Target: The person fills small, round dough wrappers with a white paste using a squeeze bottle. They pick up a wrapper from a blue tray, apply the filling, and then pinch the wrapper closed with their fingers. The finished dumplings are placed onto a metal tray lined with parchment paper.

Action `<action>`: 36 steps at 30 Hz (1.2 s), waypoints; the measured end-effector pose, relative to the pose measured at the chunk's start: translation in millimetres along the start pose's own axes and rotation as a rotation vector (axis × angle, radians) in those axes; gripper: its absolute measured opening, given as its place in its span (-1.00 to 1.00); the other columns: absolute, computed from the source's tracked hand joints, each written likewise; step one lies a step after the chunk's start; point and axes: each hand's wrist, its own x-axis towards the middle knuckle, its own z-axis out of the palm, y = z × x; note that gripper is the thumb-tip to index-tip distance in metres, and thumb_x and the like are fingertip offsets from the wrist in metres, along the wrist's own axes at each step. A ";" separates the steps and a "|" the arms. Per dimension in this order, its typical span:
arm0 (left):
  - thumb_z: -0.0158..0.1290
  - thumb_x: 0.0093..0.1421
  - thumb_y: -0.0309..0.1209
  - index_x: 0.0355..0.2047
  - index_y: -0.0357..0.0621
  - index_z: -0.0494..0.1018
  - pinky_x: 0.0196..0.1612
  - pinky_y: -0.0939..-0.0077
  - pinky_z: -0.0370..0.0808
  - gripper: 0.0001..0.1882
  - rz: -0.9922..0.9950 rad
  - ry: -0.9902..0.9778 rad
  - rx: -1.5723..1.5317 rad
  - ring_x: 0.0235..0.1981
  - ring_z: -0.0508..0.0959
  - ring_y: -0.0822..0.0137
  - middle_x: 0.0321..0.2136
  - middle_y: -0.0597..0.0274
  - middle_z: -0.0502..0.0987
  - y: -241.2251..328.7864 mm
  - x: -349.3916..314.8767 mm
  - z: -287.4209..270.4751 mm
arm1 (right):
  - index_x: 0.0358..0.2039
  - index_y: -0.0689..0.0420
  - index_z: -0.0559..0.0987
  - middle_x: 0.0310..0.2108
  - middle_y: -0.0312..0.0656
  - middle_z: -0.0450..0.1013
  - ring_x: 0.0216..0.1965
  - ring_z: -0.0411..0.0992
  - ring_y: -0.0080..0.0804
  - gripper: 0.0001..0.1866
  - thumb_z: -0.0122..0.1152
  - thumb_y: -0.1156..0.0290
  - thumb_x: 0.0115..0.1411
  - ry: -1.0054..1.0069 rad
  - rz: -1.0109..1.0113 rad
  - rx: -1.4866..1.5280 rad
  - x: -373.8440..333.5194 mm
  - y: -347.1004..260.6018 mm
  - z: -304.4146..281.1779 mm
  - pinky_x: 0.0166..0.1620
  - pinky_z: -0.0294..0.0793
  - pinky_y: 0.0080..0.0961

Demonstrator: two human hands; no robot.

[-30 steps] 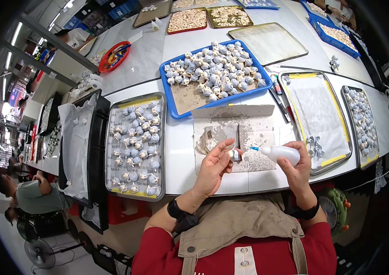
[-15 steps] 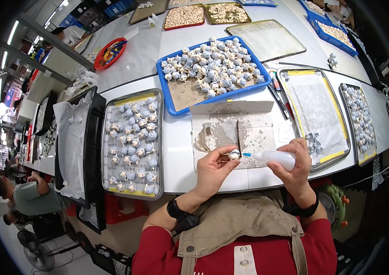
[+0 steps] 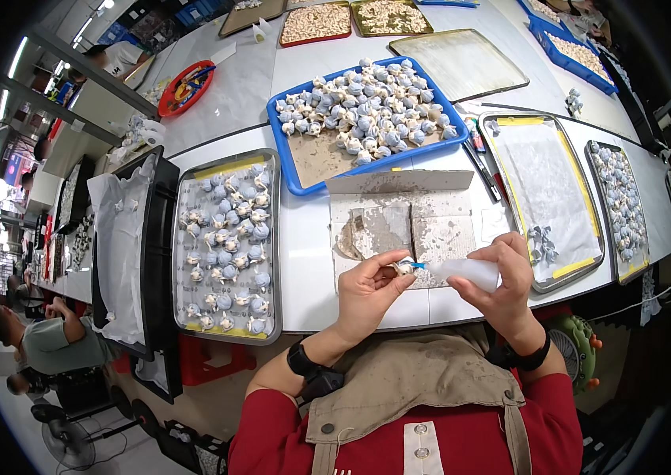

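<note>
Lower centre of the frame, above the worktop (image 3: 304,261) edge. The left hand (image 3: 367,289) pinches a small white piece (image 3: 405,268) between thumb and fingertips, grip clamped on it. Just to its right the right hand (image 3: 502,277) wraps shut around a white squeeze bottle (image 3: 466,271); the bottle's long axis lies nearly level, its blue nozzle (image 3: 418,266) pointing left and touching the piece. Left: a metal tray (image 3: 181,261) with yellow tape strips; upper centre, a blue tray (image 3: 292,170). No labels are legible.
</note>
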 end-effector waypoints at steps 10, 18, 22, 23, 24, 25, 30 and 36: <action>0.12 0.13 -0.60 -0.09 -0.34 0.31 -0.27 0.62 0.54 -0.66 -0.073 0.008 -0.214 -0.32 0.58 0.41 -0.17 0.05 0.49 0.9 3.1 1.6 | -0.53 0.16 0.50 -0.57 -0.24 0.39 -0.43 0.26 -0.29 -0.65 0.52 0.34 -0.29 0.018 0.041 0.022 -3.0 4.0 -3.4 -0.34 0.25 -0.41; 0.12 0.13 -0.58 -0.10 -0.30 0.31 -0.29 0.63 0.53 -0.67 -0.089 -0.004 -0.225 -0.33 0.58 0.41 -0.17 0.06 0.50 -0.2 2.8 -1.2 | -0.53 0.15 0.51 -0.58 -0.26 0.41 -0.46 0.27 -0.31 -0.65 0.51 0.31 -0.26 0.003 0.011 -0.002 1.2 2.9 -0.6 -0.34 0.24 -0.42; 0.11 0.15 -0.57 -0.09 -0.26 0.31 -0.29 0.64 0.53 -0.67 -0.157 -0.003 -0.269 -0.33 0.57 0.40 -0.16 0.05 0.50 0.5 3.6 -6.0 | -0.50 0.17 0.51 -0.57 -0.23 0.41 -0.44 0.28 -0.30 -0.66 0.49 0.31 -0.22 -0.010 0.068 0.040 -1.5 4.8 0.5 -0.31 0.25 -0.42; 0.10 0.15 -0.57 -0.09 -0.25 0.31 -0.29 0.64 0.53 -0.68 -0.185 0.001 -0.300 -0.32 0.57 0.40 -0.16 0.05 0.50 1.4 3.9 -7.5 | -0.49 0.18 0.51 -0.55 -0.22 0.41 -0.43 0.29 -0.30 -0.67 0.48 0.31 -0.19 0.005 0.116 0.074 -3.2 6.1 0.5 -0.30 0.26 -0.41; 0.10 0.15 -0.57 -0.09 -0.24 0.31 -0.29 0.65 0.53 -0.68 -0.213 0.004 -0.331 -0.31 0.56 0.39 -0.15 0.05 0.50 2.0 4.7 -8.8 | -0.48 0.19 0.51 -0.54 -0.21 0.41 -0.43 0.29 -0.29 -0.68 0.46 0.32 -0.17 0.021 0.165 0.105 -4.7 7.9 0.7 -0.29 0.26 -0.41; 0.09 0.16 -0.57 -0.09 -0.23 0.31 -0.28 0.65 0.53 -0.69 -0.229 0.007 -0.360 -0.29 0.56 0.38 -0.15 0.04 0.49 2.0 5.3 -10.0 | -0.46 0.20 0.51 -0.52 -0.20 0.41 -0.41 0.31 -0.28 -0.69 0.45 0.33 -0.14 0.028 0.209 0.099 -5.3 11.3 3.1 -0.29 0.27 -0.41; 0.09 0.16 -0.57 -0.05 -0.22 0.31 -0.24 0.64 0.54 -0.65 -0.248 -0.069 -0.480 -0.22 0.55 0.33 -0.10 0.01 0.48 6.1 8.2 -7.8 | -0.38 0.20 0.51 -0.46 -0.10 0.41 -0.34 0.38 -0.25 -0.70 0.34 0.25 0.02 -0.059 0.563 0.297 -12.5 38.5 27.3 -0.28 0.33 -0.39; 0.10 0.15 -0.56 0.06 -0.28 0.31 -0.21 0.64 0.54 -0.55 -0.206 -0.167 -0.399 -0.21 0.55 0.31 -0.08 -0.01 0.47 9.8 13.0 -6.7 | -0.36 0.16 0.55 -0.38 -0.13 0.48 -0.33 0.43 -0.19 -0.81 0.27 0.33 0.07 -0.102 0.461 0.055 -11.2 64.5 -8.6 -0.27 0.39 -0.37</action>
